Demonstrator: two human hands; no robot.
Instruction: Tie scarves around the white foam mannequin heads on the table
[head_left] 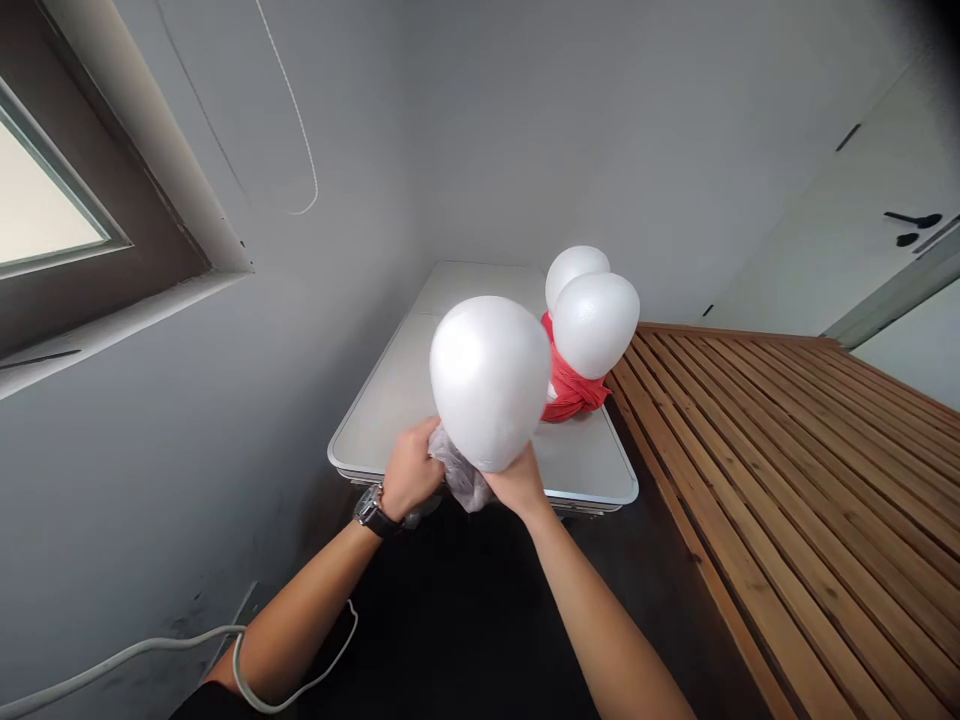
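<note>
Above table edge (480,478): foam head (490,380) held up, right hand (516,483) gripping its base, left hand (409,478) fingers closed on plastic wrap (459,474) beneath. Risk: tug on wrap tips head loose; swing could knock two foam heads (595,322) by red cloth (568,388) behind.

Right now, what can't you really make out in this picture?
- Head view: both hands' fingers, the left hand curled around the grey cloth, the right hand behind the foam head.
- Red cloth: partly hidden behind the foam heads.
- Table: its legs are hidden beneath its top.
</note>
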